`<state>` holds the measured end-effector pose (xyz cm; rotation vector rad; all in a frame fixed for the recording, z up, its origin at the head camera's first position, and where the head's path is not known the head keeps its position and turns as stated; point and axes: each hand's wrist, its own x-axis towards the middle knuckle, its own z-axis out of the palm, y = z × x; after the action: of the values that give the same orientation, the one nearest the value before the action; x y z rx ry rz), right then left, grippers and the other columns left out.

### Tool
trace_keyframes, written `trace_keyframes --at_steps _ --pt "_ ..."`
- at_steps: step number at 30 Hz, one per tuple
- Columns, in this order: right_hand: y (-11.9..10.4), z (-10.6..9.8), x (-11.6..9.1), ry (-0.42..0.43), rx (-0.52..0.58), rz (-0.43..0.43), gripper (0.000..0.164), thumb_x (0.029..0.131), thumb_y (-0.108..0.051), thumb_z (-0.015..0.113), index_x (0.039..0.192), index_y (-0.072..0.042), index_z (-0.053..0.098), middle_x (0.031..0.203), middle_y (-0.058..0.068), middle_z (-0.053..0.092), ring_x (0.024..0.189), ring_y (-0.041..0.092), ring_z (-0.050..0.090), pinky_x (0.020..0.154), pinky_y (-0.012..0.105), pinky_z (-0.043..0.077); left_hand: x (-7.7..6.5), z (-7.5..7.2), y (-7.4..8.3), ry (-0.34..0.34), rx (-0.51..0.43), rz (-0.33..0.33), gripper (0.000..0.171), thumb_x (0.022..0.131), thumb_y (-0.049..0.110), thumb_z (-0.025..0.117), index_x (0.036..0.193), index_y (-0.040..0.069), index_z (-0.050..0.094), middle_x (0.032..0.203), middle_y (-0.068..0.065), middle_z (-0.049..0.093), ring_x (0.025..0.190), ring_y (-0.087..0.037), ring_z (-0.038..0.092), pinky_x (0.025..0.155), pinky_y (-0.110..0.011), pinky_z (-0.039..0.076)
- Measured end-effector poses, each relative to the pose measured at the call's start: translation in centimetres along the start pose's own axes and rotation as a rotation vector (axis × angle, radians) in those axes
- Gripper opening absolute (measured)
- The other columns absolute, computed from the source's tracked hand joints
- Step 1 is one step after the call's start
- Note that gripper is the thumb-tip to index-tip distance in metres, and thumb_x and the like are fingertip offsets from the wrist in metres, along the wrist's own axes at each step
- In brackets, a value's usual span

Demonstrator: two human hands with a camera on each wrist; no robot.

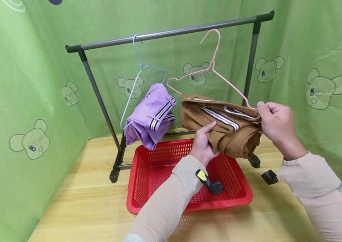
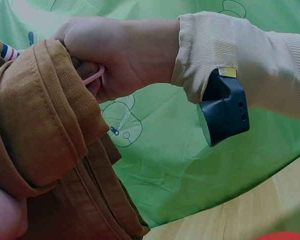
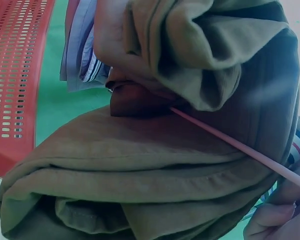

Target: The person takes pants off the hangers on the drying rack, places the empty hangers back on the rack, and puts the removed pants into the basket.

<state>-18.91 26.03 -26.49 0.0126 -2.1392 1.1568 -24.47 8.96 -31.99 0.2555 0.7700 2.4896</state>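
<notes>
My left hand (image 1: pixel 203 144) holds the folded brown trousers (image 1: pixel 234 143) from their lower left, thumb on the cloth. White-and-dark striped trim runs along the trousers. At their right end, my right hand (image 1: pixel 276 122) grips the lower corner of a pink hanger (image 1: pixel 230 84), its bent end showing between the fingers in the left wrist view. The hanger's bar (image 3: pixel 230 141) passes through the folds of cloth in the right wrist view. In the head view, the pink hook appears just under the rail. Most of the left hand's fingers are hidden by the trousers.
A metal clothes rack (image 1: pixel 171 33) stands on the wooden table (image 1: pixel 92 198). From its rail hangs a blue hanger (image 1: pixel 131 95) with folded purple trousers (image 1: pixel 152 117). A red perforated basket (image 1: pixel 134 188) sits below the hands. Green patterned curtains (image 1: pixel 16 101) enclose the sides and back.
</notes>
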Motion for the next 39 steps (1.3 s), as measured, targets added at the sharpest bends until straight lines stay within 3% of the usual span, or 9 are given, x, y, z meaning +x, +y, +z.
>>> trace_keyframes --at_steps 10,32,39 --pt "0.4 0.6 -0.1 0.004 -0.115 -0.013 0.047 0.099 -0.04 0.05 0.075 -0.002 0.063 0.056 -0.002 0.053 0.053 0.014 0.045 0.046 0.026 0.035 -0.1 -0.6 0.6 -0.017 -0.009 0.024 0.019 0.097 0.02 0.043 0.091 0.012 0.059 0.087 0.001 0.062 0.078 -0.009 0.06 0.071 -0.021 0.049" --pt "1.0 0.7 0.2 0.055 -0.094 -0.05 0.039 0.097 -0.032 0.055 0.073 -0.003 0.063 0.052 -0.003 0.051 0.047 0.012 0.043 0.044 0.022 0.034 0.4 -0.3 1.1 -0.037 -0.016 0.067 0.021 0.097 0.018 0.042 0.091 0.011 0.06 0.087 0.001 0.064 0.078 -0.01 0.062 0.074 -0.022 0.049" --pt "1.1 0.8 0.0 0.074 -0.117 -0.081 0.038 0.097 -0.03 0.057 0.072 -0.002 0.063 0.052 0.0 0.051 0.046 0.013 0.043 0.043 0.022 0.034 0.4 -0.2 1.2 -0.012 -0.019 0.083 0.018 0.097 0.018 0.043 0.091 0.011 0.059 0.086 0.002 0.064 0.078 -0.009 0.061 0.074 -0.021 0.049"
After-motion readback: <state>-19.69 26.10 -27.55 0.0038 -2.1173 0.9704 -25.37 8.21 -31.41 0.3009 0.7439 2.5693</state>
